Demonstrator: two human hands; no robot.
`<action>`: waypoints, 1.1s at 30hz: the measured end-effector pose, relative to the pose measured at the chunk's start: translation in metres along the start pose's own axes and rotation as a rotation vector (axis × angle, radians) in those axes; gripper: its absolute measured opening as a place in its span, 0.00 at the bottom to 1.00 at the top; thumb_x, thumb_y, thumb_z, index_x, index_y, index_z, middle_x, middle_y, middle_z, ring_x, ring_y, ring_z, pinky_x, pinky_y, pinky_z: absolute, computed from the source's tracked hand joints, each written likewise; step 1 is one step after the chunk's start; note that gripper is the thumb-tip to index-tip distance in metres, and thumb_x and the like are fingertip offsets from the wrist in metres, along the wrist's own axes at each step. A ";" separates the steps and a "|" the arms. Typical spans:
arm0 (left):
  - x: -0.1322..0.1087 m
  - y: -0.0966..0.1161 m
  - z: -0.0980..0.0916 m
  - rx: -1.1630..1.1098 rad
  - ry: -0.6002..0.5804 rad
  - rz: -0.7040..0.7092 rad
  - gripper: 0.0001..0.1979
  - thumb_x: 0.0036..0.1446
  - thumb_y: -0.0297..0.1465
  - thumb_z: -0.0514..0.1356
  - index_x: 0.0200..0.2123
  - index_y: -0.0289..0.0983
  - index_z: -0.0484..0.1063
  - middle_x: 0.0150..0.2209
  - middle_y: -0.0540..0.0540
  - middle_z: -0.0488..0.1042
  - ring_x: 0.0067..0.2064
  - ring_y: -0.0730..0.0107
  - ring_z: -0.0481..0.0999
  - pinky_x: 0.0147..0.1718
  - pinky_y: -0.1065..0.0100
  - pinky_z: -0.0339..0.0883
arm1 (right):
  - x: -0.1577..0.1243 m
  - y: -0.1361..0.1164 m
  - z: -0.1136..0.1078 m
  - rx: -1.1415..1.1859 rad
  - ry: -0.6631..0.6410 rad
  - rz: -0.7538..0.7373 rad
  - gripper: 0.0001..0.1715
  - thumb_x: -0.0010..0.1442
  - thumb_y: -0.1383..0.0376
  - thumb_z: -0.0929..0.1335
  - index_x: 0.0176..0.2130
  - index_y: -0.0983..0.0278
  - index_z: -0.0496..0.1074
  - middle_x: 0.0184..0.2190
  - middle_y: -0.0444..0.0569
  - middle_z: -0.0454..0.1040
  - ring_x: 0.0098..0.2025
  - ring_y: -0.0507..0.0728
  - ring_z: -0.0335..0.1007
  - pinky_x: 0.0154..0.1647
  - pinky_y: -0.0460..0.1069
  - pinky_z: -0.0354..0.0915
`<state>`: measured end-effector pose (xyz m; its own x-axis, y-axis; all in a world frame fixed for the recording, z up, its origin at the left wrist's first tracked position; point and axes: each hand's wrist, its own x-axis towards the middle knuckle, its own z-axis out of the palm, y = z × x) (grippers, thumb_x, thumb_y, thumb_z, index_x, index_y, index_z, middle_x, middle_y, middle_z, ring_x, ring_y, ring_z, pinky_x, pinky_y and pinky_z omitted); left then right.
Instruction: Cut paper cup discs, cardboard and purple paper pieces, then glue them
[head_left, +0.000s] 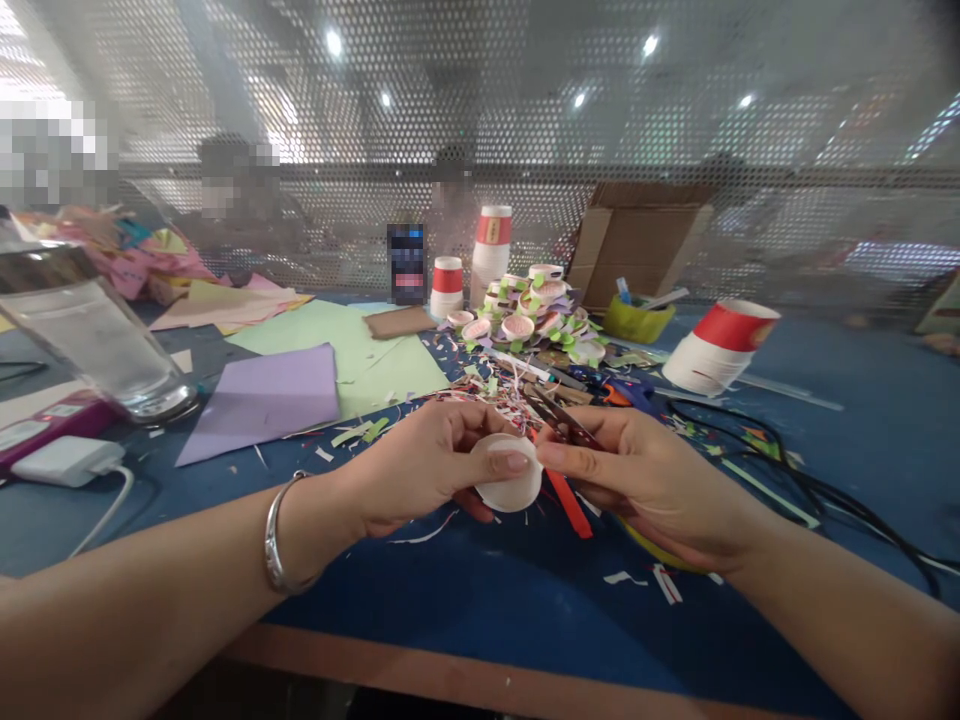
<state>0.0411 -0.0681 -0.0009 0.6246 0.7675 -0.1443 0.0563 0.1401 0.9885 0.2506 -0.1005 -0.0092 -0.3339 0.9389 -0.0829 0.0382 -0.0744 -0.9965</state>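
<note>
One glass [159, 398] over at frame left's got clear liquid [101, 335]; left fingers [495, 464] pinching a white disc [511, 490], right fingers [577, 462] gripping scissors [568, 420].

Blue table with paper scraps [667, 584]

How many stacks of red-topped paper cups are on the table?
3: a tall stack at the back, a short stack left of it, and a third stack right of the yellow container. More may be hidden behind other things.
</note>
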 end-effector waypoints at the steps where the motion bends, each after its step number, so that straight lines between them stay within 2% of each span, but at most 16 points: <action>1: 0.000 0.000 0.000 0.031 0.003 0.006 0.17 0.53 0.41 0.71 0.36 0.34 0.73 0.30 0.48 0.76 0.29 0.74 0.75 0.22 0.77 0.70 | 0.000 -0.001 0.001 -0.010 0.006 -0.009 0.18 0.58 0.52 0.75 0.35 0.64 0.74 0.22 0.37 0.59 0.21 0.45 0.41 0.19 0.46 0.38; 4: 0.000 -0.001 -0.001 0.021 0.034 0.036 0.16 0.55 0.41 0.70 0.33 0.34 0.71 0.29 0.48 0.75 0.28 0.74 0.75 0.21 0.77 0.70 | 0.000 -0.005 0.004 -0.065 0.049 -0.045 0.20 0.58 0.49 0.75 0.35 0.64 0.74 0.23 0.37 0.59 0.21 0.45 0.40 0.18 0.46 0.38; 8: 0.003 -0.001 -0.003 -0.045 0.120 0.097 0.14 0.55 0.37 0.70 0.33 0.34 0.71 0.29 0.48 0.75 0.30 0.73 0.76 0.24 0.74 0.74 | -0.002 -0.008 0.001 -0.261 0.159 -0.149 0.25 0.62 0.43 0.70 0.34 0.63 0.74 0.21 0.37 0.55 0.20 0.47 0.42 0.18 0.47 0.41; 10: 0.003 -0.001 -0.004 -0.046 0.151 0.125 0.13 0.55 0.37 0.70 0.34 0.34 0.72 0.30 0.48 0.75 0.31 0.71 0.77 0.25 0.72 0.76 | -0.002 -0.008 0.000 -0.385 0.190 -0.189 0.26 0.63 0.42 0.68 0.35 0.62 0.75 0.21 0.39 0.59 0.21 0.48 0.47 0.19 0.47 0.47; 13: 0.003 -0.001 -0.005 -0.044 0.170 0.151 0.13 0.55 0.36 0.70 0.33 0.34 0.72 0.30 0.49 0.75 0.31 0.71 0.77 0.24 0.71 0.76 | -0.003 -0.009 -0.001 -0.528 0.169 -0.211 0.24 0.64 0.44 0.67 0.34 0.61 0.75 0.27 0.43 0.68 0.26 0.51 0.59 0.24 0.47 0.57; 16: 0.002 0.000 -0.004 -0.057 0.156 0.155 0.11 0.56 0.35 0.69 0.34 0.34 0.72 0.30 0.49 0.76 0.31 0.71 0.77 0.24 0.72 0.76 | -0.004 -0.008 0.001 -0.594 0.152 -0.224 0.22 0.64 0.45 0.68 0.34 0.60 0.74 0.31 0.45 0.72 0.30 0.53 0.65 0.28 0.47 0.61; 22: 0.003 0.000 -0.004 -0.096 0.127 0.147 0.11 0.57 0.34 0.69 0.34 0.34 0.72 0.30 0.48 0.77 0.30 0.73 0.77 0.25 0.73 0.75 | -0.005 -0.007 0.001 -0.622 0.160 -0.245 0.23 0.65 0.45 0.67 0.33 0.61 0.72 0.33 0.47 0.74 0.31 0.54 0.67 0.28 0.47 0.61; 27: 0.003 -0.001 -0.003 -0.108 0.143 0.158 0.11 0.56 0.34 0.69 0.33 0.34 0.71 0.31 0.48 0.77 0.31 0.72 0.78 0.26 0.71 0.76 | -0.005 -0.007 0.000 -0.619 0.164 -0.240 0.22 0.65 0.45 0.68 0.35 0.61 0.74 0.30 0.45 0.71 0.29 0.53 0.62 0.27 0.47 0.59; 33: 0.000 -0.002 -0.004 0.041 0.196 0.254 0.13 0.56 0.38 0.68 0.33 0.36 0.70 0.30 0.47 0.78 0.32 0.69 0.79 0.28 0.69 0.75 | -0.006 -0.009 0.000 -0.671 0.191 -0.243 0.25 0.65 0.43 0.66 0.35 0.61 0.75 0.28 0.45 0.71 0.28 0.53 0.62 0.26 0.47 0.58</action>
<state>0.0382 -0.0657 -0.0030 0.4615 0.8809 0.1053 -0.0480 -0.0937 0.9944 0.2523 -0.1058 0.0002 -0.2386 0.9494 0.2042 0.5722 0.3074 -0.7603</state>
